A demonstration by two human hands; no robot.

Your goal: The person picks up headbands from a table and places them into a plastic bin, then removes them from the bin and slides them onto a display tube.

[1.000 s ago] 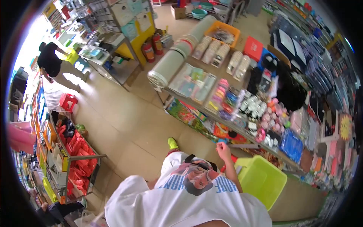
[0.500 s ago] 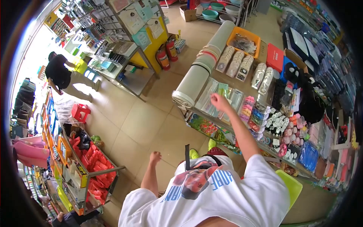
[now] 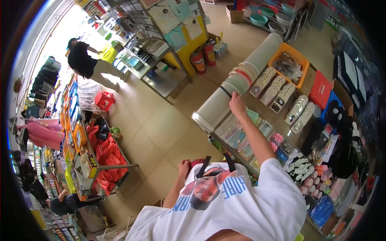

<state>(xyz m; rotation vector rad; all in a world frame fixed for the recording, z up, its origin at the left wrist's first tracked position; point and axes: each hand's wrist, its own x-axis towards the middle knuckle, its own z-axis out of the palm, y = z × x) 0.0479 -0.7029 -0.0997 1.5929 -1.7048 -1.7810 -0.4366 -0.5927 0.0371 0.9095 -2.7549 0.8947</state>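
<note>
My right hand (image 3: pixel 237 103) is closed at the near side of a long roll of clear plastic sheeting (image 3: pixel 213 108), beside the black band (image 3: pixel 226 92) around it. Whether the fingers grip the band or only touch the roll is hard to see. Below that hand lie flat packets of stationery (image 3: pixel 231 130) on the display table. My left hand (image 3: pixel 184 168) hangs by my waist with its fingers curled, and nothing shows in it.
An orange basket (image 3: pixel 306 70) and boxes of small round items (image 3: pixel 277 90) stand on the table beyond the roll. Fire extinguishers (image 3: pixel 198 61) stand ahead. On the left are a rack with red bags (image 3: pixel 108 160), a red stool (image 3: pixel 105 100) and a person (image 3: pixel 84 60).
My right hand has gone from above the stationery packets to the black band on the roll. My left hand has come closer to my waist. The view has shifted.
</note>
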